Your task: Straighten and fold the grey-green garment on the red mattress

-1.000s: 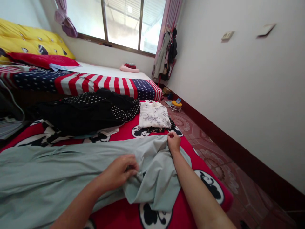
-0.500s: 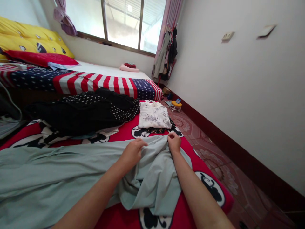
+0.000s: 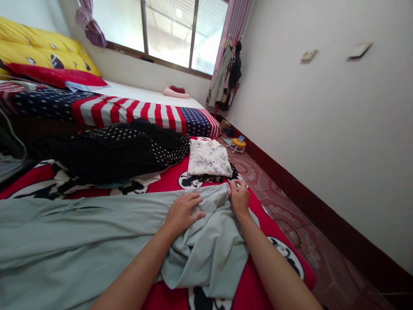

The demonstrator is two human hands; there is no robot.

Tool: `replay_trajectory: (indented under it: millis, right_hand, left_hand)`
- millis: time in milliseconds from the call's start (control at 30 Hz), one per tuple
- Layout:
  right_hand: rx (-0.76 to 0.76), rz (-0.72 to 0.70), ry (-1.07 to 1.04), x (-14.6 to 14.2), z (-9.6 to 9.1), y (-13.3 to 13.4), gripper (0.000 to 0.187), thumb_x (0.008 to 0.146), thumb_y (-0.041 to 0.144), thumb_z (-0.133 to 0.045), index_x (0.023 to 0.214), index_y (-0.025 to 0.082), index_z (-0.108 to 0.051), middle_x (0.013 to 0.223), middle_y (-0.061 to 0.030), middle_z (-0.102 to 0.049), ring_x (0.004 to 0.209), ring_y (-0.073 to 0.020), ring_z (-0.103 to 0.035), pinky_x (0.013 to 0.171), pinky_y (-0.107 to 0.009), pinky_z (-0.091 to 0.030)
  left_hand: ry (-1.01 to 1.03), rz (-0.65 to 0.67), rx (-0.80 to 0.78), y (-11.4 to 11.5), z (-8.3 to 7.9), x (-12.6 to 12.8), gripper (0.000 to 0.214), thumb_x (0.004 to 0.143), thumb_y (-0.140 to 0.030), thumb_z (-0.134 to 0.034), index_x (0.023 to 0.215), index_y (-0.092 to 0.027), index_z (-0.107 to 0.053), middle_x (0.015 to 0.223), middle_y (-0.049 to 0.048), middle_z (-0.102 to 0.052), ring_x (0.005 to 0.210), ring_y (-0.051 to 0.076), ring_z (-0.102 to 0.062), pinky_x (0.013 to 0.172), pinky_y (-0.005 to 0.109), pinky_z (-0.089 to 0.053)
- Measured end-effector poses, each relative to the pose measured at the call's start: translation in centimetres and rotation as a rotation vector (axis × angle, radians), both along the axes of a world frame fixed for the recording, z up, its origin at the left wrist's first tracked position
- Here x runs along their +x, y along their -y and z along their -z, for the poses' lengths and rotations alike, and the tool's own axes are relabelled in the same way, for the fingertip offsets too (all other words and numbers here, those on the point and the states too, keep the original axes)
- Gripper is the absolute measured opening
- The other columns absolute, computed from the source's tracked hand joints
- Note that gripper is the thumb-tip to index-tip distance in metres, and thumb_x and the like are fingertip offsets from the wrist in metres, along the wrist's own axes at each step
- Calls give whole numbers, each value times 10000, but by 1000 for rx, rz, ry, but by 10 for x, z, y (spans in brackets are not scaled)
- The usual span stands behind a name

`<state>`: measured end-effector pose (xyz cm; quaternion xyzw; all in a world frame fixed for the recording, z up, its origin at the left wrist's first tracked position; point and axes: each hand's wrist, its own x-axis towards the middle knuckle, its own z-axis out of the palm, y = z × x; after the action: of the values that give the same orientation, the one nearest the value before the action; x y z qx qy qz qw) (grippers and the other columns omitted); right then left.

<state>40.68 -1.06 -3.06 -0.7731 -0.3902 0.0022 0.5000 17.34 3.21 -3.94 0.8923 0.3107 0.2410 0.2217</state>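
Observation:
A long pale grey-green garment (image 3: 106, 232) lies spread across the red blanket, its right end bunched in loose folds. My left hand (image 3: 183, 211) rests on it with fingers spread, palm down. At the garment's far right corner is my right hand (image 3: 239, 199), its fingers curled in a loose pinch at the cloth's edge. Just beyond that corner sits a folded white floral shirt (image 3: 209, 158) on top of a dark floral cloth (image 3: 213, 177). A heap of black clothes (image 3: 106, 150), partly white-dotted, lies beyond the garment on the left.
The red blanket (image 3: 274, 224) with black-and-white figures ends at the tiled floor (image 3: 300, 232) on the right. Behind stands a bed with a flag-pattern cover (image 3: 129, 108). A small yellow stool (image 3: 238, 142) and hanging clothes (image 3: 222, 82) are near the wall.
My left hand has gone from pinching the cloth to lying spread on it. My right hand has shifted slightly right, its fingers looser. The garment's folds lie a little flatter.

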Motion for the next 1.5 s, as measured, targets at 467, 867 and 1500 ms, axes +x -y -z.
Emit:
replay_trajectory:
  millis: [467,867,1500]
  right_hand:
    - [-452,-78,445,-23,-13,25,36,733,236,-647,768,236,-641,692,-25,-625,671,-201,-578,576,-276,-317]
    - [-372,-396,339,-39,5,18,74,770,256,-636,713,220,-606,742,-4,-631,671,-170,-563,614,-271,-371]
    - [-519,-245,393,-5,-4,126,282,685,305,-702,939,193,-652,1094,-103,-612,992,-260,-588,864,-366,-450]
  left_hand:
    - [-144,19,83,4,6,2,810,712,-568,-699,1416,-248,-458,1540,94,-349,1418,318,-305,1166,501,-216]
    - [227,46,-242,-3,-9,-15,467,866,-402,-575,1284,-194,-597,1388,102,-554,1309,242,-481,1119,409,-346]
    - [231,123,-267,97,-39,-109,250,894,-285,-563,1104,-279,-699,1186,50,-664,1092,200,-611,969,314,-470]
